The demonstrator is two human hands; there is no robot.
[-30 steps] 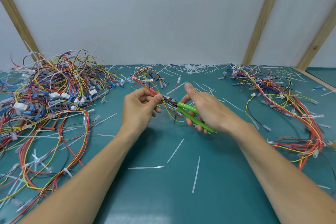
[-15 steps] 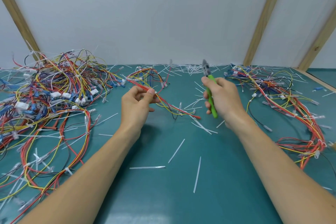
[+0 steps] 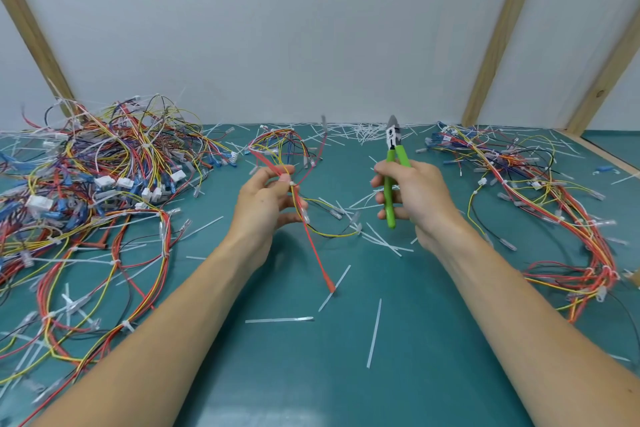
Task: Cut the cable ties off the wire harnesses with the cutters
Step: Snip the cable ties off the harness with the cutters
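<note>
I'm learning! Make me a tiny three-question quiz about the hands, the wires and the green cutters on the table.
1. True or false: the green-handled cutters point up, away from the teal table.
2. Which hand grips the cutters?
3. The left hand pinches: A) a red and yellow wire harness, B) a loose white cut tie strip, C) nothing.

Key: 1 true; 2 the right hand; 3 A.

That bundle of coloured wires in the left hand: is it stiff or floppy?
Probably floppy: the wire harness droops in loose curves below the left hand. Likely light, since fingertips alone hold it. Its trailing ends would probably snag on the cut ties.
</note>
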